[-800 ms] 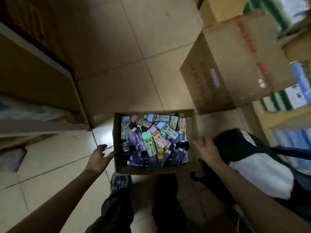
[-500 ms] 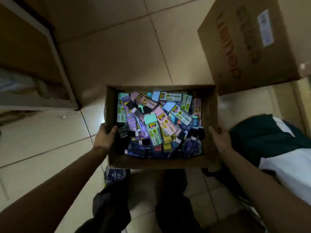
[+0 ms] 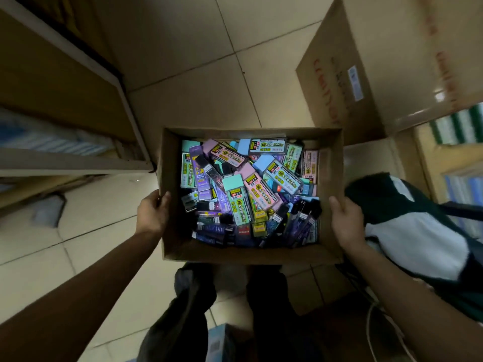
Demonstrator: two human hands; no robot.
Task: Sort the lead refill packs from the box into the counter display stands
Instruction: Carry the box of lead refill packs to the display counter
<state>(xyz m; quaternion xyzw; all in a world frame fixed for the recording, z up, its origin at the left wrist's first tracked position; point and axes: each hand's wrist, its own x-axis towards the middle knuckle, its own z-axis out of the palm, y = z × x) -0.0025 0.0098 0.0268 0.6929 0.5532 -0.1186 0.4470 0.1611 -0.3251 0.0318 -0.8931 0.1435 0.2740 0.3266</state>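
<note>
"Head view, looking down: where is the box (image 3: 235, 253)?"

"Between both hands, in front of the person's legs (image 3: 188, 309), with its open top facing the camera. I cannot tell whether it rests on anything underneath."

"And the packs (image 3: 248, 189)?"

"All inside it, in a loose heap lying at every angle. Pink, mint, blue and lilac ones with yellow-green labels sit on top toward the far side. Dark purple and black ones crowd the near side."

"How does the left hand (image 3: 151, 215) hold?"

"It is clamped on the box's left wall, with the thumb hooked over the rim and the fingers against the outside."

"The right hand (image 3: 346, 223)?"

"It grips the right wall, thumb lying along the rim. The fingers go around the outer face and are mostly hidden."

"What's around?"

"Pale tiles (image 3: 196, 87) beneath. A big carton (image 3: 392, 61) with red print stands beyond the box to the right, apart from it. A shelf (image 3: 65, 163) runs along the left. A dark green and white bag (image 3: 407, 231) lies just beside the right hand."
</note>
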